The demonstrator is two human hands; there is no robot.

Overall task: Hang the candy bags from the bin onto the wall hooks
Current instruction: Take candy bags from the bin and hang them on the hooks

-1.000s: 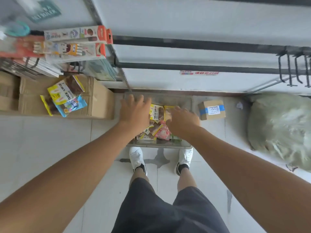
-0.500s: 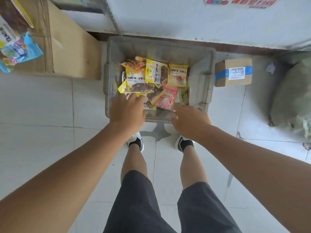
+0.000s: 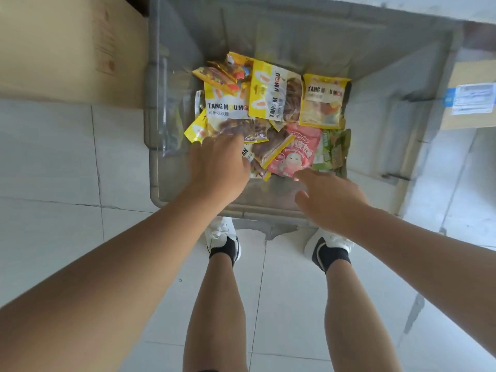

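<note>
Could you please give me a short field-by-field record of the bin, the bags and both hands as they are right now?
container: grey plastic bin on the tiled floor, at the person's feet
contents: loose pile of candy bags, mostly yellow, plus a pink bag and a green bag
left hand: open, fingertips on a yellow bag at the pile's left
right hand: open, holds nothing, index finger near the pink bag
beside bin: cardboard box left, taped parcel right
hooks: out of view
</note>
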